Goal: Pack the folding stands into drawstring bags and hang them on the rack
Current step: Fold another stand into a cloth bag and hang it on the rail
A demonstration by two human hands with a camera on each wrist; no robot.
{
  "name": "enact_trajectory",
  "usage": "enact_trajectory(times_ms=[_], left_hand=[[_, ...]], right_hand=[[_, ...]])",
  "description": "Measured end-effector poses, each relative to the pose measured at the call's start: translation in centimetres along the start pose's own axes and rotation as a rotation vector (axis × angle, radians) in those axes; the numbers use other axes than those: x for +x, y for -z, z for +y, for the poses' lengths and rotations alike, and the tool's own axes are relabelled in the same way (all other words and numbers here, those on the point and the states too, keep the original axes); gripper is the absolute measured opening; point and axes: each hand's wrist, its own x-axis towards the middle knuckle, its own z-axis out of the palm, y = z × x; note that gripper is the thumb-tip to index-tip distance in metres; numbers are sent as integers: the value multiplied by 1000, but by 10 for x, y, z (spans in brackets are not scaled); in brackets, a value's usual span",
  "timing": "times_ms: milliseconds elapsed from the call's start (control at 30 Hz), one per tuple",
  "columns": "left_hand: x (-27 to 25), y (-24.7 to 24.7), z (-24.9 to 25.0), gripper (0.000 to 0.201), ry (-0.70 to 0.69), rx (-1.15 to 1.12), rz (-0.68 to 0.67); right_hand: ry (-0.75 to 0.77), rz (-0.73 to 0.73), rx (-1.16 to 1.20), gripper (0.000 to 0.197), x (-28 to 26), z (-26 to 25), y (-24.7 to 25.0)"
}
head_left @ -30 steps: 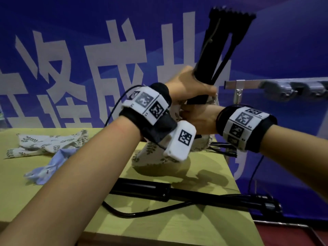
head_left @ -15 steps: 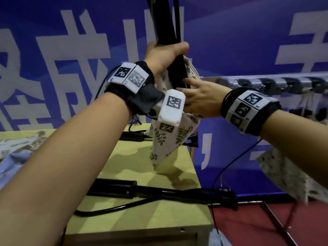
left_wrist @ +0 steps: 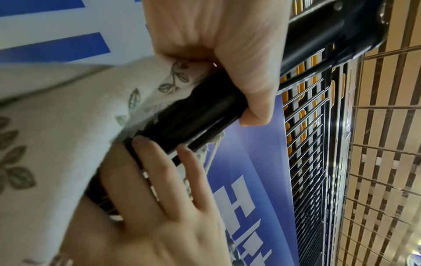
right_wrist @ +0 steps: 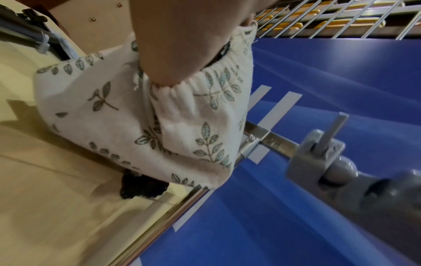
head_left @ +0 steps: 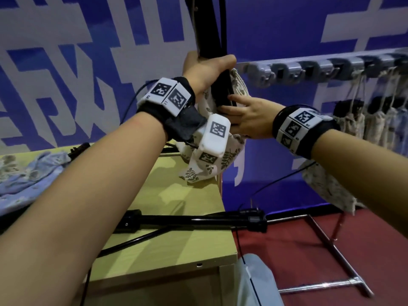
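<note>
My left hand (head_left: 206, 72) is wrapped tight round the black stand (head_left: 212, 40), upright, its lower end inside the leaf-print bag (head_left: 229, 155). My right hand (head_left: 247, 120), just below, grips the bag's mouth, fingers against the stand. The rack (head_left: 309, 69) runs right of both hands; another stand (head_left: 192, 220) lies on the table (head_left: 176, 246) beneath them.

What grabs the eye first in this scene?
Centre stage, the left hand grips a black folding stand upright while the right hand works a leaf-print drawstring bag up around its lower end. To the right, a rack already holds several filled bags. Another stand lies on the table.
</note>
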Motion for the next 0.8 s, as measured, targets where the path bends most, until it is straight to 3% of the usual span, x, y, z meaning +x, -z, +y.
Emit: enact_trajectory(times_ms=[100, 200, 333, 500, 800], left_hand=[[3, -14, -15, 23, 7, 40, -34], [3, -23, -30, 16, 2, 118, -53], [4, -29, -42, 19, -2, 150, -72], [9, -43, -49, 22, 16, 154, -80], [12, -84, -38, 20, 23, 115, -165]], right_hand=[[-45, 46, 49, 73, -5, -15, -17], [-42, 19, 50, 46, -5, -27, -32], [-62, -73, 40, 34, -3, -36, -46], [-101, -19, 111, 43, -10, -41, -62], [-154, -18, 133, 28, -45, -37, -68]])
